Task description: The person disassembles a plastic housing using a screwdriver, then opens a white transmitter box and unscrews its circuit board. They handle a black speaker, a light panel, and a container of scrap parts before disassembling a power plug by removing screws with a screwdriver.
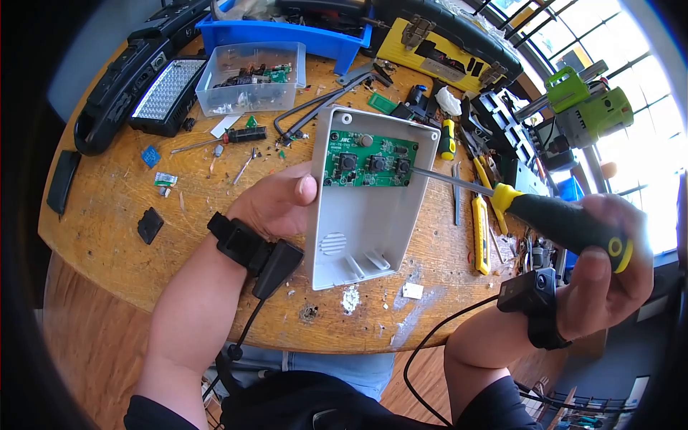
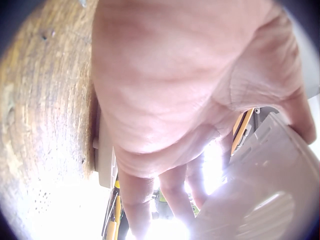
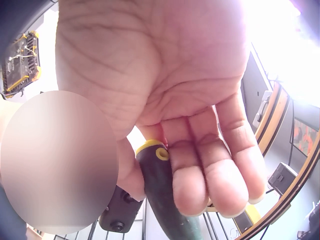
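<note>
A light grey plastic housing (image 1: 365,222) is held up over the bench, its inside facing me. At its upper end lies a green circuit board (image 1: 387,148) with several black push buttons. My left hand (image 1: 278,204) grips the housing by its left edge, thumb at the rim and the other fingers behind it. In my right hand (image 1: 613,269) is a screwdriver (image 1: 566,218) with a black and yellow handle. The tip of its shaft is at the rightmost button, by the board's right edge. The right wrist view shows thumb and fingers around the handle (image 3: 165,195).
Loose parts and small tools are spread over the wooden bench (image 1: 236,190). A clear plastic box (image 1: 251,97) of parts stands behind, near a blue bin (image 1: 287,36). A yellow utility knife (image 1: 481,236) lies on the right. Camera cables (image 1: 430,340) hang from both wrists.
</note>
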A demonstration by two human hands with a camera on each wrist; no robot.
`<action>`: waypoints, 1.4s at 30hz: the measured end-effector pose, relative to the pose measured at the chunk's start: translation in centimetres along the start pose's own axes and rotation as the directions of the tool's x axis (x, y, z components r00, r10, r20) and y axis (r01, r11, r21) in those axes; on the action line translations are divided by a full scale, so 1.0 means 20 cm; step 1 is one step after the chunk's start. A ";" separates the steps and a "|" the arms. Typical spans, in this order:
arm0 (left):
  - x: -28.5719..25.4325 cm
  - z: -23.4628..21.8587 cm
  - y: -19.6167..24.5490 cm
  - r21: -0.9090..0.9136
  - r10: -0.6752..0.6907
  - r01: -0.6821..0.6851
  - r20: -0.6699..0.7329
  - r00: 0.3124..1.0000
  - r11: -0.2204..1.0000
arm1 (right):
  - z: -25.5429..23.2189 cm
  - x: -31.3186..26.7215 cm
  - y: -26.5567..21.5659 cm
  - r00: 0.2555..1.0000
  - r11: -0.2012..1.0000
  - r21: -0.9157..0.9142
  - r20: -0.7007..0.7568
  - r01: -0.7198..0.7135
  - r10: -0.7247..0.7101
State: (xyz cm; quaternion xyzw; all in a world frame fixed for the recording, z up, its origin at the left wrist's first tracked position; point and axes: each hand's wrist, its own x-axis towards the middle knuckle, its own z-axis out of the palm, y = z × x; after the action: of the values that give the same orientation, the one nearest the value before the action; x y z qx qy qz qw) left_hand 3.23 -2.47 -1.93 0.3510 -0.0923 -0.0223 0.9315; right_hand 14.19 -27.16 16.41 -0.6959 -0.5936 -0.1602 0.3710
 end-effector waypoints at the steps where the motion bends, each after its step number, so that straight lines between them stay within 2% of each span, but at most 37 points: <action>1: 0.00 0.00 0.00 -0.007 0.016 -0.016 -0.003 1.000 1.000 | 0.00 0.00 0.00 1.000 1.000 -0.015 0.007 0.013 -0.013; 8: 0.00 -0.02 -0.01 -0.011 -0.001 0.002 0.019 1.000 1.000 | 0.01 0.00 -0.01 0.999 0.999 0.024 0.012 -0.032 0.032; 13: 0.00 0.00 0.00 -0.002 0.006 -0.006 0.004 1.000 1.000 | 0.00 0.01 -0.03 0.996 0.999 0.016 0.076 -0.049 0.048; 17: 0.01 -0.01 0.00 -0.002 0.006 -0.006 0.012 1.000 1.000 | 0.01 0.02 0.00 0.996 0.997 0.071 0.086 -0.018 0.012; 20: 0.01 -0.02 -0.01 -0.004 0.005 -0.005 0.005 1.000 1.000 | 0.01 0.02 0.00 0.994 0.999 0.035 0.109 0.020 -0.024; 23: 0.01 -0.01 -0.01 -0.012 0.019 -0.019 -0.003 1.000 1.000 | 0.02 0.01 -0.02 0.997 0.998 0.054 0.081 -0.011 0.007; 25: 0.01 -0.02 -0.02 -0.007 0.004 -0.004 0.004 1.000 1.000 | 0.01 0.01 -0.03 0.995 0.996 -0.065 0.076 -0.063 0.068; 31: 0.00 -0.03 -0.01 0.011 0.008 -0.008 0.015 1.000 1.000 | 0.00 0.02 -0.05 0.987 0.992 -0.070 0.116 -0.104 0.111; 35: 0.02 -0.06 -0.04 -0.065 0.019 -0.014 0.072 0.997 0.998 | -0.10 -0.01 0.00 0.987 0.999 0.038 0.157 -0.034 0.028; 38: 0.03 -0.04 -0.04 -0.017 -0.015 0.014 -0.023 1.000 1.000 | -0.11 -0.02 0.00 0.997 0.999 -0.045 0.075 0.018 -0.015; 42: 0.02 -0.04 -0.04 0.002 -0.007 0.007 -0.032 0.999 1.000 | -0.05 0.00 0.00 1.000 0.995 -0.100 0.010 -0.005 0.006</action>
State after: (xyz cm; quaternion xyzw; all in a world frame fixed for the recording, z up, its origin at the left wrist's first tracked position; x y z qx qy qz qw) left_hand 3.86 -2.64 -3.00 0.3527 -0.0763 -0.0200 0.9324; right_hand 14.43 -27.90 16.98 -0.7162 -0.5846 -0.1853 0.3331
